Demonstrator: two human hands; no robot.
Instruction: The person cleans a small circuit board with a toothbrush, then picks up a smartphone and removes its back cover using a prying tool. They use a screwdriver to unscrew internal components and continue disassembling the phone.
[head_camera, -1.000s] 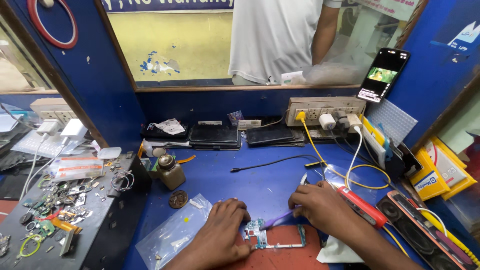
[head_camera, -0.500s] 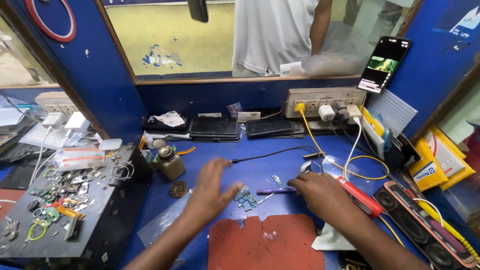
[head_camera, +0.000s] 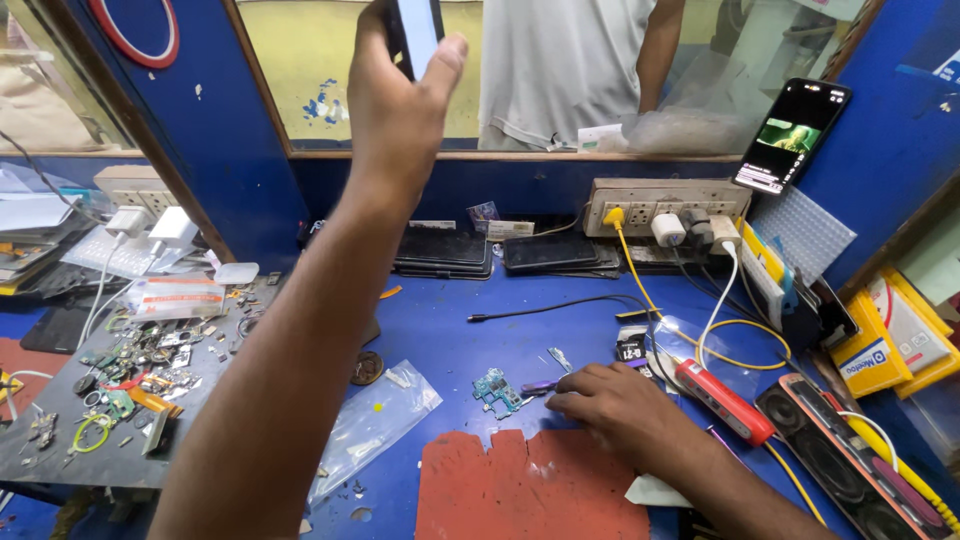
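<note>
Up near the top edge of the view, the phone (head_camera: 417, 30) shows as a slim dark slab with a pale, glossy face, cut off by the frame so that only its lower part is visible. It stands roughly upright in the left hand (head_camera: 395, 110), which is raised high in front of the window ledge (head_camera: 500, 155); the thumb presses one side and the fingers wrap the other, so the hand is closed firmly around the phone. Down on the blue bench (head_camera: 440, 320), the right hand (head_camera: 615, 410) lies low with its fingers loosely curled and partly spread, the fingertips touching a thin purple tool (head_camera: 537, 385); whether they actually pinch it cannot be told. Just left of that tool lies a small green circuit board (head_camera: 495, 388), apart from the fingers. A red mat (head_camera: 525, 490) sits just below the right hand, and a clear plastic bag (head_camera: 372, 425) lies to its left. Behind the window stands a person in a white shirt (head_camera: 560, 70).
</note>
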